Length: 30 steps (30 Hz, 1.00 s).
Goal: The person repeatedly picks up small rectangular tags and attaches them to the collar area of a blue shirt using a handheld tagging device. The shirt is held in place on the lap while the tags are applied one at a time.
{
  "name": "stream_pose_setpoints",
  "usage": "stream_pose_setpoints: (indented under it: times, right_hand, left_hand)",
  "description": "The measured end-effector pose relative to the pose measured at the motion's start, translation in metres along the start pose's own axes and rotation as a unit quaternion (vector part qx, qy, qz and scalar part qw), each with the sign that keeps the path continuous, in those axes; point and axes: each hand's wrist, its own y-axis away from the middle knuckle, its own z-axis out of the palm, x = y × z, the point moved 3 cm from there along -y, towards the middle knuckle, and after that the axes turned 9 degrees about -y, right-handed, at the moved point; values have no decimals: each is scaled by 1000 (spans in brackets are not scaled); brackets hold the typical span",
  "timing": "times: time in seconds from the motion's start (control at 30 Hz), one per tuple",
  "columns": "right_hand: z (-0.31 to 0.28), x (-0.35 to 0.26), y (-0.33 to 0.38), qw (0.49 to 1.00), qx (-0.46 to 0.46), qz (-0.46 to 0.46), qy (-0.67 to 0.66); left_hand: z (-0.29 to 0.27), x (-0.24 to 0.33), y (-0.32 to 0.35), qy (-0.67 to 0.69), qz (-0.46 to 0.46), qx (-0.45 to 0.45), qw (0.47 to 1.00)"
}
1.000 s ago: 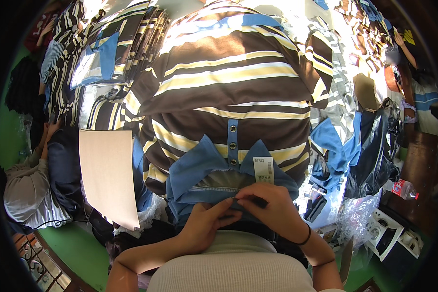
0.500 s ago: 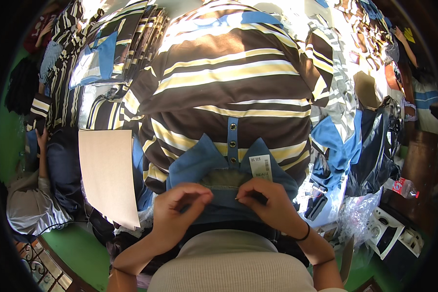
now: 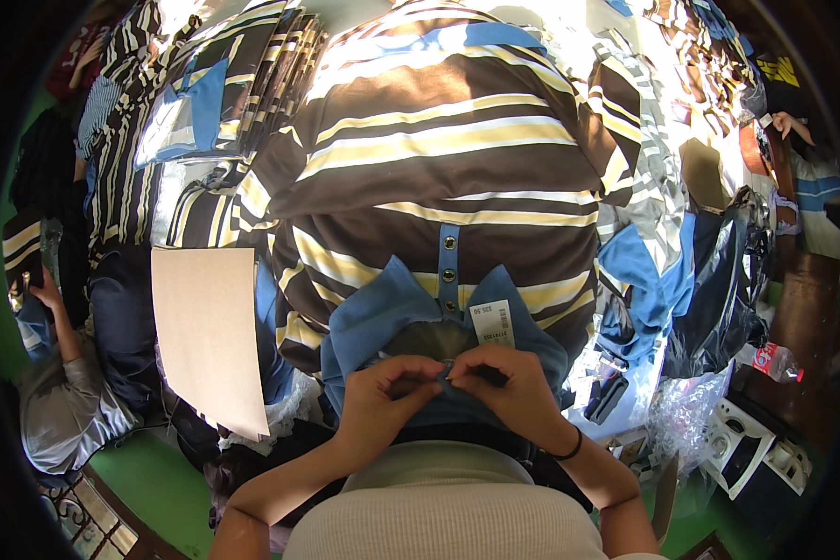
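In front of me lies a brown shirt (image 3: 439, 177) with white and yellow stripes, its blue collar (image 3: 376, 313) nearest my body. A white price tag (image 3: 492, 322) rests on the collar's right point. At the collar's near edge, my left hand (image 3: 383, 397) is closed in a pinch on a small raised fold of blue collar cloth. My right hand (image 3: 509, 387) pinches close beside it, fingertips almost touching the left ones. Whatever tiny thing is between the right fingertips is too small to make out. Several buttons run down the blue placket (image 3: 449, 257).
To the left stands a tan cardboard sheet (image 3: 207, 336), below bagged folded shirts (image 3: 196, 103). On the right are blue cloth (image 3: 639, 280), a black plastic bag (image 3: 719, 280), clear plastic (image 3: 686, 411) and a bottle (image 3: 775, 361). Other people's hands (image 3: 47, 289) show at the sides.
My left hand has moved right to meet my right hand, and a fold of blue collar cloth is now pinched up. The tag has shifted slightly left. The person at left has moved their striped cloth.
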Motion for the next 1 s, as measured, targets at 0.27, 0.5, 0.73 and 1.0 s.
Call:
stream_pose_setpoints:
  times: [0.27, 0.5, 0.73, 1.0]
  right_hand:
    - [4, 5, -1, 1000, 15, 10, 24]
    - [2, -3, -2, 997, 20, 24, 67]
    - [11, -16, 4, 976, 33, -99, 193]
    - [22, -11, 8, 913, 31, -198, 356]
  left_hand:
    - [3, -4, -3, -46, 4, 19, 999]
    - [-6, -1, -9, 20, -35, -38, 998]
    - [-10, -3, -13, -6, -47, -55, 997]
    - [-11, -6, -21, 55, -59, -83, 993]
